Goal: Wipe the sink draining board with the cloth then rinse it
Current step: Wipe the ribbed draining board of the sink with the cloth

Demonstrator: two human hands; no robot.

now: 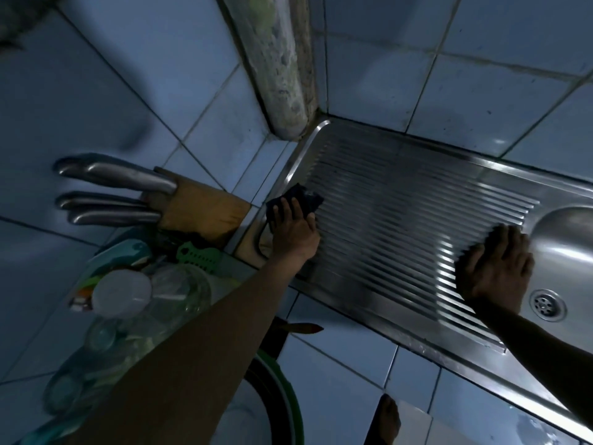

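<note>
My left hand presses dark cloth flat on far-left end of draining board, fingers spread. Right hand open, braced on ribs beside basin. Cloth soft, limp; bunch before rinsing.

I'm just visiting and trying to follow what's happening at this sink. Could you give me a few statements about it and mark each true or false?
1. The left hand presses a dark cloth onto the draining board. True.
2. The right hand holds a sponge. False: it rests flat on the ridges, holding nothing.
3. The cloth sits at the board's end far from the basin. True.
4. The knife block stands inside the basin. False: it stands on the tiled counter, left of the board.
</note>
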